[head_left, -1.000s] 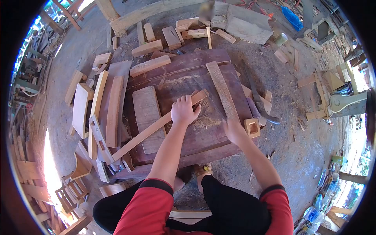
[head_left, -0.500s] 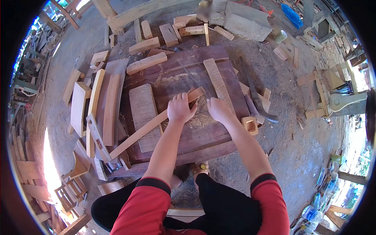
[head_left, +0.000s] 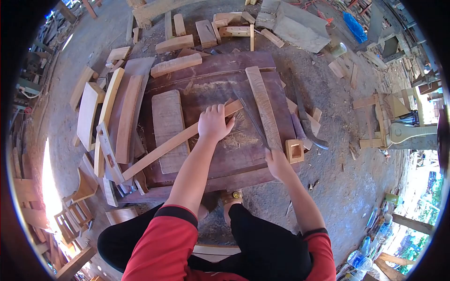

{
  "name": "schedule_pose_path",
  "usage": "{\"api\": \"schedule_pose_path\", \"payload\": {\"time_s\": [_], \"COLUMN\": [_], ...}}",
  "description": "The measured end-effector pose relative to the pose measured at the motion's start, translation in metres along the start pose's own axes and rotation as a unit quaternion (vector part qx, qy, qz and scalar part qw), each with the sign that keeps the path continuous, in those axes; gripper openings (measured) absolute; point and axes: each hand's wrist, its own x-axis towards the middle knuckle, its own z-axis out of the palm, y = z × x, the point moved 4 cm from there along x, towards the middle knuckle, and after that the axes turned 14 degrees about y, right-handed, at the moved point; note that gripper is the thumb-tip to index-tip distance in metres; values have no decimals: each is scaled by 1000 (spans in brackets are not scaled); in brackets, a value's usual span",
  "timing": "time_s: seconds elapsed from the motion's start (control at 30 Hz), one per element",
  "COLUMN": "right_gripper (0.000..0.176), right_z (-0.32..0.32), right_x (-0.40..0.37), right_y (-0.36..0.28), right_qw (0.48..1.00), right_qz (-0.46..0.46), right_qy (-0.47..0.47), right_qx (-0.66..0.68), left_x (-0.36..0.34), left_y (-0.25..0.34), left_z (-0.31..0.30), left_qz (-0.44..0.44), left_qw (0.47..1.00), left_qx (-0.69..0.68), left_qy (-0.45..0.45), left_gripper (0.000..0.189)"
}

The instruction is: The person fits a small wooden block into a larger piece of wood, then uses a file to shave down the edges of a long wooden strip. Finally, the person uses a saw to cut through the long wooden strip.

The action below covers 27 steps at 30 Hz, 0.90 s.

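Note:
My left hand [head_left: 213, 123] is closed around a long narrow wooden strip [head_left: 164, 149] near its far end. The strip lies slantwise across a flat grey-brown board [head_left: 168, 122], its lower end resting by the wood pieces at left. In my right hand [head_left: 278, 164] is the near end of a long, thin, dark file [head_left: 253, 117], which points forward and left past the strip's end. Both hands are over a low dark-red wooden work table [head_left: 220, 166] strewn with sawdust. A rough-faced wooden bar [head_left: 264, 105] lies just right of the file.
A square block with a hollow [head_left: 295, 151] sits at the table's right edge. Beyond it lies a dark curved blade-like tool [head_left: 307, 124]. Boards and rails [head_left: 129, 119] are stacked at left, with several offcuts [head_left: 174, 44] on the ground behind. A wooden frame [head_left: 382, 119] stands at right.
My right hand has drawn back toward my body and slightly right, bringing the file with it. My left hand stays on the wooden strip. The whole view has shifted slightly.

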Motion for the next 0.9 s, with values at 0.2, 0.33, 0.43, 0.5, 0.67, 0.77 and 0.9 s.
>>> {"api": "schedule_pose_path", "payload": {"time_s": [0.2,0.33,0.43,0.5,0.67,0.77,0.9], "right_gripper": [39,38,39,39,40,39,38], "right_z": [18,12,11,6,6,19,33], "right_x": [82,57,9,-10,16,79,109], "right_y": [-58,-47,-2,16,-8,-51,-73], "right_qw": [997,998,998,997,999,995,995], "right_qz": [-65,-59,-42,-35,-30,-86,-78], "right_qy": [12,24,25,18,7,34,56], "right_qx": [-40,-28,-45,-61,-43,-28,-32], "left_x": [-3,-3,-2,-3,-1,-4,-4], "left_y": [-2,-3,-4,-5,-5,-5,-4], "left_z": [4,3,3,4,6,4,3], "left_qz": [4,3,-1,-6,-1,-2,2], "left_qw": [1000,1000,1000,1000,1000,1000,1000], "left_qx": [2,-13,-11,-14,-8,-4,3], "left_qy": [21,27,16,25,14,9,14], "left_gripper": [42,41,41,41,43,47,46]}}
